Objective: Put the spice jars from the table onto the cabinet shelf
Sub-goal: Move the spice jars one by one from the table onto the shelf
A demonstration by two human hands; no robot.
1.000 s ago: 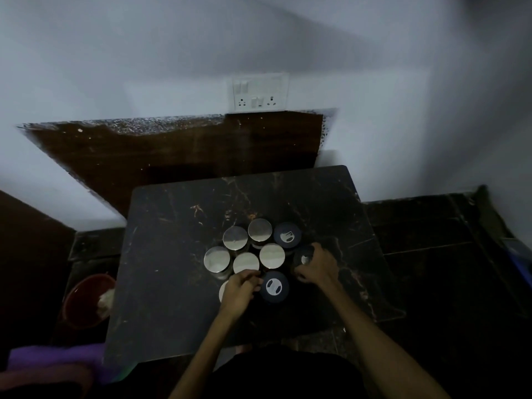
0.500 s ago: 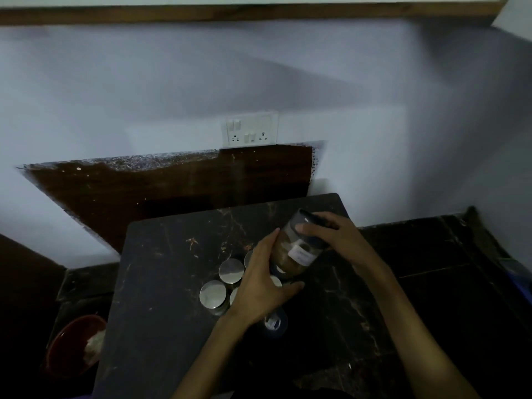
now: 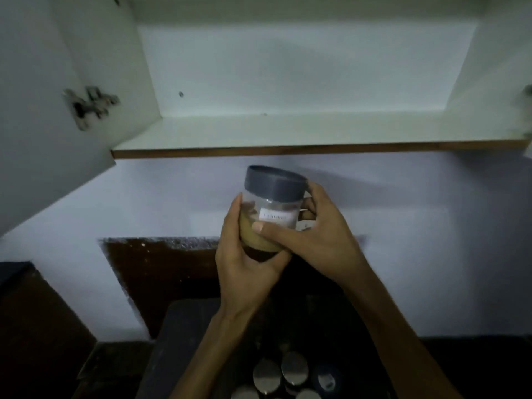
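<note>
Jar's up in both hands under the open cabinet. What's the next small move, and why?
Probably lift the spice jar a little higher and forward, over the shelf's wooden front edge, then set it down. The jar sits below that edge, upright, lid on, gripped by the left hand and the right hand. The cabinet shelf shows bare white board, and more jars wait on the table.

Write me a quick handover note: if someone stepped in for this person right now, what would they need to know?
Left hand cups the spice jar from below and the side; right hand grips its other side, thumb across the front.
The jar, grey lid on, is upright in the air just below the cabinet shelf.
Done: this jar lifted off the table.
Left: set it on the shelf, which shows no jars yet, then move the other jars from the table.
</note>
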